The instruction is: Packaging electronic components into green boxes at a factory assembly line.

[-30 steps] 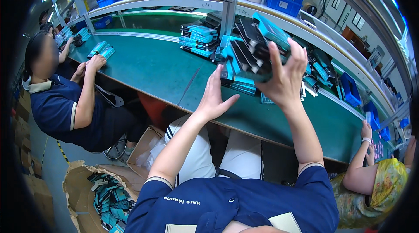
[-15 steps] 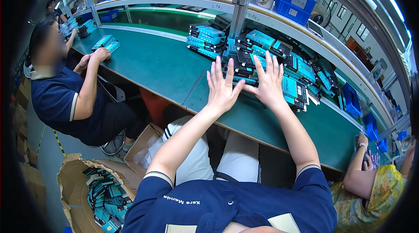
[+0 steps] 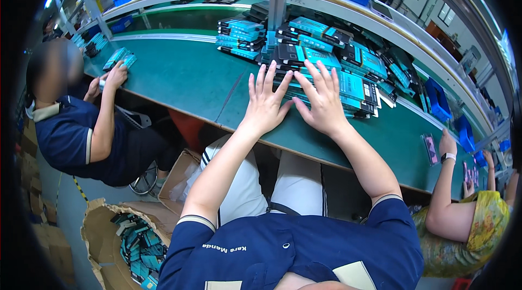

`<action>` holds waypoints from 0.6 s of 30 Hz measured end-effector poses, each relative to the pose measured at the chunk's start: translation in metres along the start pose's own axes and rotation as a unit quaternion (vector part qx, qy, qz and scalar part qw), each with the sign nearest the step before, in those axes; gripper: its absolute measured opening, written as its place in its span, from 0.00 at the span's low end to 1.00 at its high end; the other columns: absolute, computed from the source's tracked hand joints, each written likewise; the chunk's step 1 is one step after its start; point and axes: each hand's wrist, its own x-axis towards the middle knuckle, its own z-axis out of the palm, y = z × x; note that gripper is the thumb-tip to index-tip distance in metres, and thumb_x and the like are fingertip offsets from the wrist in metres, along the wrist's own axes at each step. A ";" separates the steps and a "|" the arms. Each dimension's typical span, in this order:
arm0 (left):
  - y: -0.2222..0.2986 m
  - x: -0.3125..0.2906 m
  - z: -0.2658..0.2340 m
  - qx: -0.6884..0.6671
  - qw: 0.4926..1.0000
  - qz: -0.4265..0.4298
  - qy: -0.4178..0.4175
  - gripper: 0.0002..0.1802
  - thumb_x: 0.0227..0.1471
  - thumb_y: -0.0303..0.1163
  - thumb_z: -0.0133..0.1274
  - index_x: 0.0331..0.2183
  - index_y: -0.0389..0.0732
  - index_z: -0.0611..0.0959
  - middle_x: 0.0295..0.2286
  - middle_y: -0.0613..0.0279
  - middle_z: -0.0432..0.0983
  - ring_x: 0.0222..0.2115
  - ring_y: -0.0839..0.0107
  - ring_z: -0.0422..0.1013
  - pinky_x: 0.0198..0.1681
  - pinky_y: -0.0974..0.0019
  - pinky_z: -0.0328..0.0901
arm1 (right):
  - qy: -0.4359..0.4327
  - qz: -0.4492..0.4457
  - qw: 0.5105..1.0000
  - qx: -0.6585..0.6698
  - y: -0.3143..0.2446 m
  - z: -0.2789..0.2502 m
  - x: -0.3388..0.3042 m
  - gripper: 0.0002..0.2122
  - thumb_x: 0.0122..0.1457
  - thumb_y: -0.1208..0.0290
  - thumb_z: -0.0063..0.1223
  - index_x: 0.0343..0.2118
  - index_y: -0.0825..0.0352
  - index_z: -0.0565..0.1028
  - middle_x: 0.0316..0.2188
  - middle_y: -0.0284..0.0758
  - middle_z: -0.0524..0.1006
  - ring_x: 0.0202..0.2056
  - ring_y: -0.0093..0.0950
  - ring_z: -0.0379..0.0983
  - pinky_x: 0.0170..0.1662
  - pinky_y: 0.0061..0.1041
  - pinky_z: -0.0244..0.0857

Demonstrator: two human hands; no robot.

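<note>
My left hand [image 3: 266,106] and my right hand [image 3: 324,100] are held side by side, palms down, with fingers spread and nothing in them. Their fingertips overlap the near side of a pile of flat teal-and-black boxes [image 3: 311,56]; whether they touch it, I cannot tell. Parts of the lower boxes are hidden behind my hands. Just left of this pile stands a neater stack of similar boxes [image 3: 239,37]. More teal boxes [image 3: 360,86] are heaped to the right of my right hand.
A green worktable [image 3: 179,80] runs across, with a metal post [image 3: 277,2] and shelf behind the boxes. Blue bins [image 3: 436,98] line its right back edge. Co-workers sit left [image 3: 81,132] and right [image 3: 462,230]. A torn carton [image 3: 100,230] of teal boxes stands lower left.
My view has shifted slightly. My hands have drawn a little back from the pile, uncovering more of its upper boxes. A pink package now shows beside the right co-worker's hand.
</note>
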 end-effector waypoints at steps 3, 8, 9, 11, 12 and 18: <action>0.002 0.000 -0.003 -0.002 1.000 0.015 0.003 0.46 0.49 0.41 0.61 0.65 0.57 0.58 0.65 0.45 0.42 0.65 0.42 0.39 0.64 0.34 0.36 | 0.046 0.050 0.997 -0.039 0.013 -0.034 -0.021 0.23 0.52 0.66 0.61 0.53 0.61 0.72 0.58 0.41 0.67 0.62 0.43 0.57 0.66 0.51 0.41; 0.002 -0.003 -0.005 -0.006 1.000 -0.008 0.029 0.40 0.50 0.39 0.60 0.62 0.50 0.64 0.64 0.44 0.43 0.65 0.43 0.41 0.64 0.36 0.37 | 0.159 0.208 0.962 -0.073 0.070 -0.073 -0.105 0.18 0.50 0.70 0.62 0.45 0.66 0.73 0.51 0.45 0.71 0.55 0.43 0.65 0.61 0.43 0.53; 0.002 -0.004 -0.008 -0.003 0.999 -0.015 0.030 0.40 0.50 0.39 0.60 0.62 0.50 0.64 0.64 0.44 0.43 0.65 0.43 0.41 0.64 0.36 0.37 | 0.170 0.255 0.949 -0.076 0.078 -0.080 -0.127 0.17 0.51 0.71 0.62 0.44 0.67 0.73 0.50 0.45 0.71 0.54 0.44 0.65 0.60 0.40 0.55; -0.002 -0.016 -0.025 -0.036 0.995 0.002 0.092 0.34 0.49 0.38 0.60 0.58 0.50 0.70 0.63 0.45 0.48 0.64 0.45 0.44 0.64 0.39 0.38 | 0.184 0.322 0.922 -0.110 0.097 -0.096 -0.173 0.17 0.51 0.71 0.62 0.44 0.68 0.73 0.49 0.46 0.72 0.53 0.44 0.66 0.59 0.38 0.56; -0.006 -0.033 -0.039 -0.021 0.994 0.014 0.108 0.29 0.49 0.37 0.60 0.53 0.49 0.75 0.62 0.47 0.52 0.63 0.46 0.47 0.64 0.41 0.39 | 0.191 0.348 0.909 -0.125 0.112 -0.106 -0.200 0.18 0.52 0.71 0.63 0.44 0.70 0.73 0.48 0.46 0.73 0.52 0.43 0.67 0.58 0.38 0.57; -0.074 -0.191 -0.203 0.184 0.955 -0.170 0.160 0.25 0.46 0.32 0.61 0.48 0.43 0.77 0.59 0.46 0.57 0.61 0.48 0.54 0.63 0.48 0.48 | 0.005 0.273 0.895 -0.352 0.194 -0.177 -0.295 0.18 0.56 0.65 0.61 0.50 0.63 0.77 0.46 0.50 0.76 0.53 0.46 0.67 0.58 0.44 0.59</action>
